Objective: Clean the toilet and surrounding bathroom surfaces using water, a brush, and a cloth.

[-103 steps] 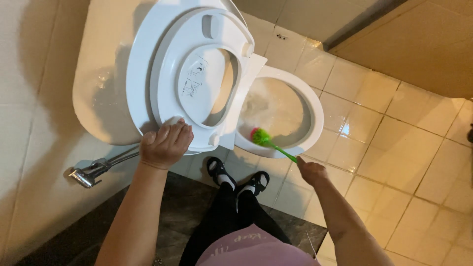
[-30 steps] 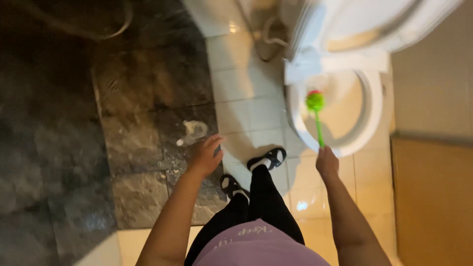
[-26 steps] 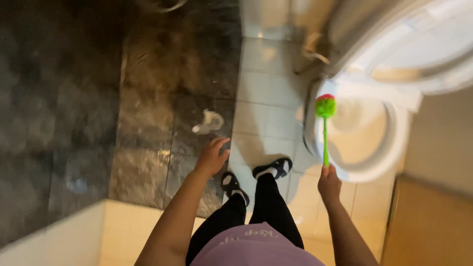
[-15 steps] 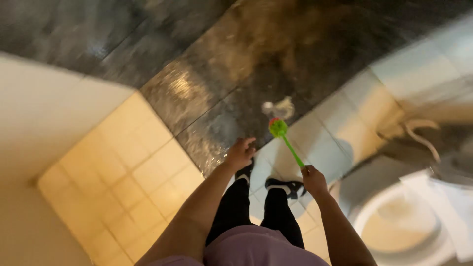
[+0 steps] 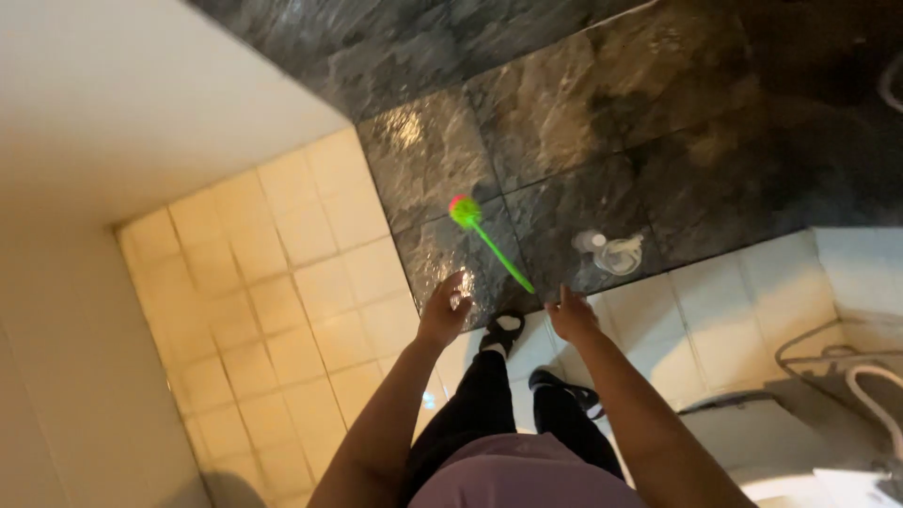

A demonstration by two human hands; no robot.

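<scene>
Presently, the right hand (image 5: 571, 315) is gripping the near end of a green toilet brush (image 5: 489, 246), fingers closed round its handle; the bristle head is pointing toward eleven o'clock above the dark stone floor (image 5: 583, 113). The left hand (image 5: 445, 309) is hovering empty, fingers loosely apart.

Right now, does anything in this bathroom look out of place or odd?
Yes. The green toilet brush is out over the dark wet floor tiles, its handle end just off the right hand, whose grip I cannot make out. A small clear object lies loose on the dark floor. The left hand is empty.
</scene>
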